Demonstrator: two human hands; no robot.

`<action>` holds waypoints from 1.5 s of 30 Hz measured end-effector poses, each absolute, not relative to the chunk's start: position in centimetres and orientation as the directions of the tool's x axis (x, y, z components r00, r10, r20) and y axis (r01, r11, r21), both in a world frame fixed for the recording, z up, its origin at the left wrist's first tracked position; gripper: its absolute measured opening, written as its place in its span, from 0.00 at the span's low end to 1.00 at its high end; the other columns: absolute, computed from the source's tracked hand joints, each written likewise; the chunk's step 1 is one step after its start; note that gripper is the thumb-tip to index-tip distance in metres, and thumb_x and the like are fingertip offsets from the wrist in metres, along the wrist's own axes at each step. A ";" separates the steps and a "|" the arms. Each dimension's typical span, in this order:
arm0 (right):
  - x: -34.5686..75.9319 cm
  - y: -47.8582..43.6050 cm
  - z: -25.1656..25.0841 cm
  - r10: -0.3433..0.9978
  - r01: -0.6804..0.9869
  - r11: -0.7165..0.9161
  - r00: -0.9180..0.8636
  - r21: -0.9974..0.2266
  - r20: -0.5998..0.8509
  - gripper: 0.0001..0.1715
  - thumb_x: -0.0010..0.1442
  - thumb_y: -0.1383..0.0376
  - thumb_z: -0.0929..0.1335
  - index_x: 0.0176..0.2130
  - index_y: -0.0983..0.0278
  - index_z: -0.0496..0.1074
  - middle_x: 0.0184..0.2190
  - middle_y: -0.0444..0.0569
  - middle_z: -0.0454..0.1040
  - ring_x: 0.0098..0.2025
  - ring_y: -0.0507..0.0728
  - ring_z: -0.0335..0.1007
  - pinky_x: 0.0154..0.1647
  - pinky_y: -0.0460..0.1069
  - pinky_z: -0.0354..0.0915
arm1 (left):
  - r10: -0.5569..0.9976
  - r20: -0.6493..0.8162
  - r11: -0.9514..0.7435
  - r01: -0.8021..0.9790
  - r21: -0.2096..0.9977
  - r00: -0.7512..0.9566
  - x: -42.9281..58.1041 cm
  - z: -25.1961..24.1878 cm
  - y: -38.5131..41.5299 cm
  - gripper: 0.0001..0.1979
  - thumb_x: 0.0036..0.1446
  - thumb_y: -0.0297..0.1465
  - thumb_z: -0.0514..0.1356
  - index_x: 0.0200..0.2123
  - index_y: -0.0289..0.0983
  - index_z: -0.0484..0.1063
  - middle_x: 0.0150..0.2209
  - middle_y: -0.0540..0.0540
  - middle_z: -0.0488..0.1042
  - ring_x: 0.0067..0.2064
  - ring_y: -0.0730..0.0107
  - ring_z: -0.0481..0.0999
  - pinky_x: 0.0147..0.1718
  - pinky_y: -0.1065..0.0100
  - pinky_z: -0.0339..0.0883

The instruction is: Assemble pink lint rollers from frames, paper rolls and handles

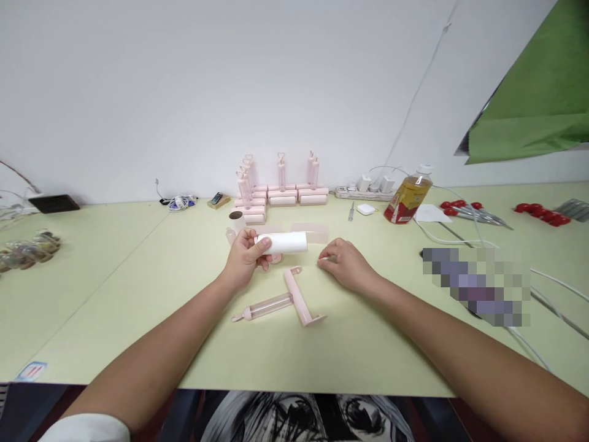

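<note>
My left hand [243, 258] is closed around one end of a white sticky-paper roll [288, 242], held level above the table. To its right, my right hand [345, 264] has thumb and fingertips pinched together; a small pale bit shows there, too small to name. On the table below lies a pink lint roller frame [298, 298] with a clear-shafted handle [270, 306] pointing left. A small pink round part [276, 259] rests partly hidden under the roll. Behind my hands are a translucent pink cover [315, 231] and a roll with a brown core [237, 220].
Several pink lint rollers [282, 193] stand along the wall. A power strip [363, 191], a tilted-looking drink bottle [409, 195], a screwdriver [351, 212] and red-handled tools [464, 209] sit right of them. White cables [455, 242] cross the right side near a pixelated object [473, 285].
</note>
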State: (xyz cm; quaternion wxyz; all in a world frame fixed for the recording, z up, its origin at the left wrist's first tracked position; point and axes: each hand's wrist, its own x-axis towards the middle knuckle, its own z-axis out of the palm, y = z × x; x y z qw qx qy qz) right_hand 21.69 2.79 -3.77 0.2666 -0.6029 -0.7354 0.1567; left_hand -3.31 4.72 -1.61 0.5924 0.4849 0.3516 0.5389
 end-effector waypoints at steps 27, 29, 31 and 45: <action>22.9 3.2 -1.0 0.831 0.328 0.376 0.295 -0.867 0.472 0.17 0.51 0.56 0.69 0.38 0.60 0.62 0.29 0.43 0.68 0.30 0.54 0.64 0.30 0.49 0.62 | 0.929 -0.031 -0.020 0.134 0.991 0.368 -1.7 -0.1 2.7 0.19 0.47 0.45 0.67 0.29 0.35 0.70 0.18 0.52 0.69 0.15 0.77 0.66 0.14 0.74 0.62; 24.1 4.2 -1.2 0.820 0.474 0.284 0.330 -0.833 0.467 0.18 0.51 0.56 0.70 0.39 0.61 0.65 0.32 0.45 0.71 0.29 0.53 0.63 0.31 0.49 0.61 | 0.929 -0.017 -0.085 0.260 0.962 0.369 -2.0 0.2 2.8 0.18 0.49 0.45 0.65 0.34 0.36 0.71 0.16 0.54 0.67 0.15 0.76 0.64 0.13 0.73 0.58; 25.0 5.1 -1.8 0.843 0.563 0.163 0.346 -0.810 0.411 0.19 0.52 0.55 0.70 0.41 0.61 0.67 0.37 0.47 0.74 0.29 0.53 0.65 0.32 0.50 0.61 | 0.936 0.024 -0.159 0.361 0.919 0.350 -2.2 0.5 3.2 0.16 0.52 0.43 0.64 0.38 0.38 0.69 0.18 0.56 0.66 0.15 0.76 0.64 0.14 0.73 0.57; 25.6 6.2 -3.2 0.918 0.616 0.026 0.296 -0.787 0.262 0.23 0.53 0.56 0.69 0.47 0.63 0.67 0.47 0.54 0.75 0.33 0.55 0.70 0.36 0.51 0.63 | 0.855 -0.007 -0.442 0.737 0.512 0.518 4.0 1.4 9.2 0.08 0.32 0.20 0.62 0.16 0.39 0.70 0.11 0.51 0.65 0.14 0.66 0.64 0.21 0.66 0.59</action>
